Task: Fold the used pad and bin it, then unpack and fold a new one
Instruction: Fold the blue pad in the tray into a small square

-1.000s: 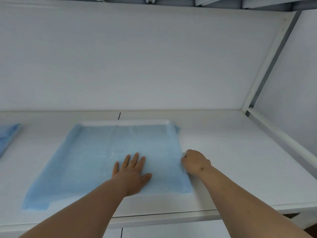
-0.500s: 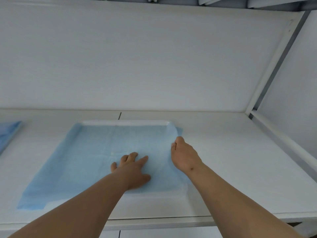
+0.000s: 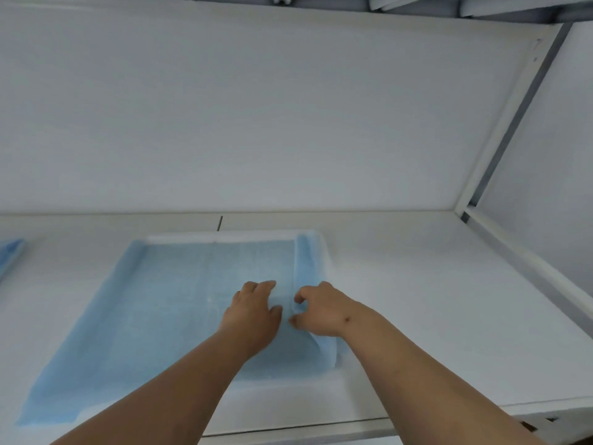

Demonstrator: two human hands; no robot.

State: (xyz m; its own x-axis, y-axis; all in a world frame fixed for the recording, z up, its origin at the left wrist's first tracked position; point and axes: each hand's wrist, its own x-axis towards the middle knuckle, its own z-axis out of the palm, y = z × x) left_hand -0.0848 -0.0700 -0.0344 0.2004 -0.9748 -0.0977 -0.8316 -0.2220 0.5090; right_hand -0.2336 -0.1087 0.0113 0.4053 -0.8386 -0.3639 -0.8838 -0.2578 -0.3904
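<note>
A light blue pad with white borders lies spread on the white table. Its right edge is lifted and turned over leftward, forming a raised strip along the right side. My right hand pinches that turned edge at its middle. My left hand rests on the pad just left of the fold, fingers bent and pressing down. The two hands are almost touching.
A second blue pad shows partly at the far left edge. A white wall rises behind the table, and a white frame rail runs along the right side. The table's front edge lies near my forearms.
My right hand has moved left from the pad's right edge, pulling that edge up and over. My left hand has curled its fingers and stayed near the pad's middle.
</note>
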